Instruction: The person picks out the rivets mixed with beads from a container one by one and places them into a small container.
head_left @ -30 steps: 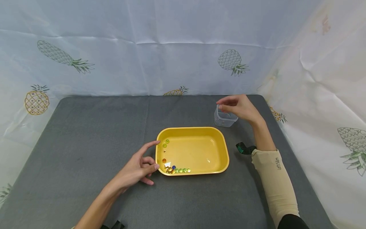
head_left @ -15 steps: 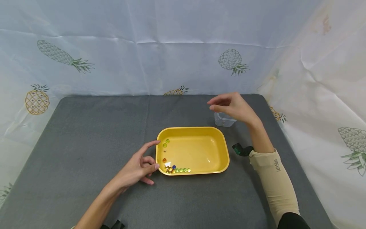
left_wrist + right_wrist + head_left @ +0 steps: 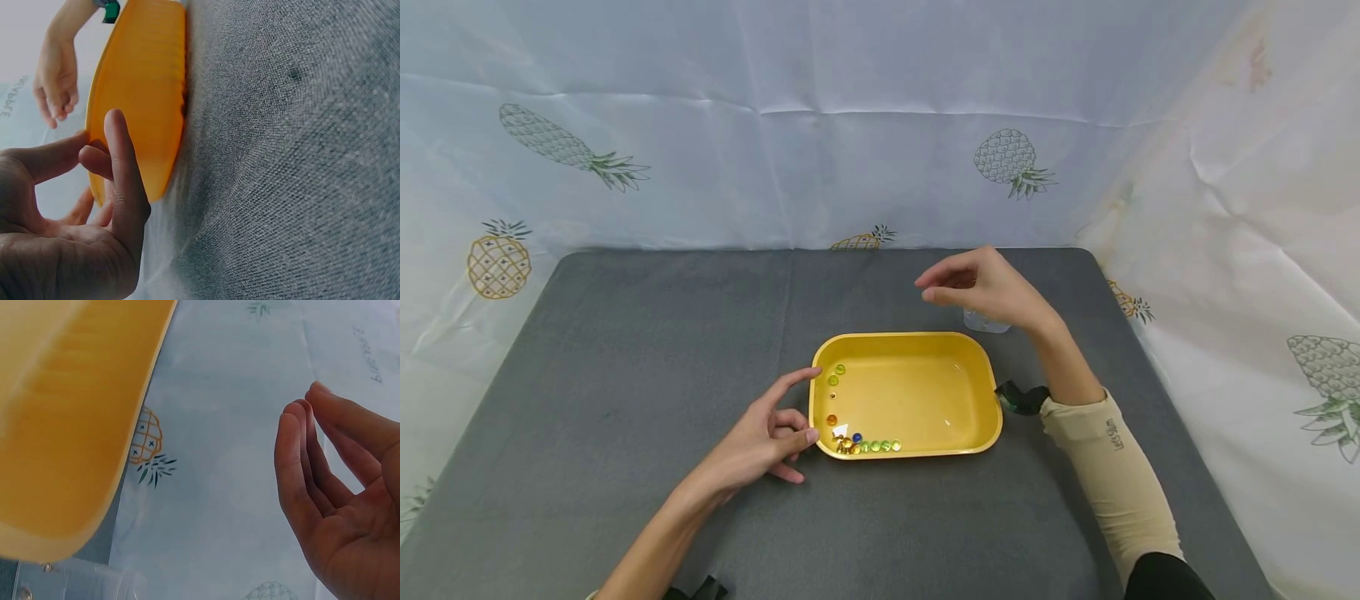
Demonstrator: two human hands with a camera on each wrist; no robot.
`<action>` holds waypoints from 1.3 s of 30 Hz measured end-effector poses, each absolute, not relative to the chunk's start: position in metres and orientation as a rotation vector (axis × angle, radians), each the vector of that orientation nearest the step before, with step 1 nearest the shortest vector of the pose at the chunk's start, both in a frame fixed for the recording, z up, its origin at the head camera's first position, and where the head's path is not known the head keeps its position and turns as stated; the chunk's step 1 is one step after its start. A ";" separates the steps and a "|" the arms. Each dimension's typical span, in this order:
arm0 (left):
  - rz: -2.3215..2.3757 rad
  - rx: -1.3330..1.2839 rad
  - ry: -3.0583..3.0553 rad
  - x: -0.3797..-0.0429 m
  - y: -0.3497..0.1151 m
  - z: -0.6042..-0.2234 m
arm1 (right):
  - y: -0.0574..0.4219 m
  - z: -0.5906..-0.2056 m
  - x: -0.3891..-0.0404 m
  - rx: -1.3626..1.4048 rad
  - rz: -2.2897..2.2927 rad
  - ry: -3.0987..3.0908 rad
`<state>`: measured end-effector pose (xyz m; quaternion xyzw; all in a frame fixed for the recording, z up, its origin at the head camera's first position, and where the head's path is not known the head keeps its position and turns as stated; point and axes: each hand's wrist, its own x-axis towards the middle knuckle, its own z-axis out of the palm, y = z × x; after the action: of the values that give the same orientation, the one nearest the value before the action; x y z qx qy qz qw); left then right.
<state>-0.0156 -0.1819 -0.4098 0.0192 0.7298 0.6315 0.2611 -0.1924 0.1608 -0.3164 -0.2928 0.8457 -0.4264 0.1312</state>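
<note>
A yellow tray [image 3: 910, 392] stands on the grey table with glass beads [image 3: 880, 446] along its left and front-left side. They are green, amber and one blue [image 3: 857, 437]. My left hand [image 3: 760, 442] rests its index finger and thumb on the tray's left rim, fingers spread, not curled around it. In the left wrist view, the left hand [image 3: 81, 206] is beside the tray wall [image 3: 140, 94]. My right hand [image 3: 988, 287] is raised behind the tray, fingers loosely bent. Nothing shows between its fingertips in the right wrist view [image 3: 337, 481]. It partly hides a clear plastic container [image 3: 985, 323].
The grey table [image 3: 662, 333] extends around the tray, with a pineapple-print curtain [image 3: 850, 167] behind and at the sides. The clear container [image 3: 87, 581] stands just beyond the tray's back right corner, with a few small round things inside. A black strap [image 3: 1022, 398] hangs from the right wrist.
My right hand has moved left, away from above the clear container, and now hovers behind the tray's right half. The left hand, tray and beads have stayed where they were.
</note>
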 end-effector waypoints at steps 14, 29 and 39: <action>1.715 0.063 1.977 -0.015 -0.183 -0.410 | 0.127 -0.316 -0.186 -0.985 -1.164 2.357; 1.719 0.061 1.965 -0.015 -0.182 -0.409 | 0.097 -0.320 -0.189 -1.118 -1.066 2.188; 1.718 0.058 1.958 -0.016 -0.183 -0.409 | 0.069 -0.330 -0.192 -1.187 -0.940 1.978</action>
<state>-0.0158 -0.1826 -0.4085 0.0213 0.7247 0.6358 0.2646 -0.1918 0.0689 -0.3297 -0.4515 0.7524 -0.3575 0.3197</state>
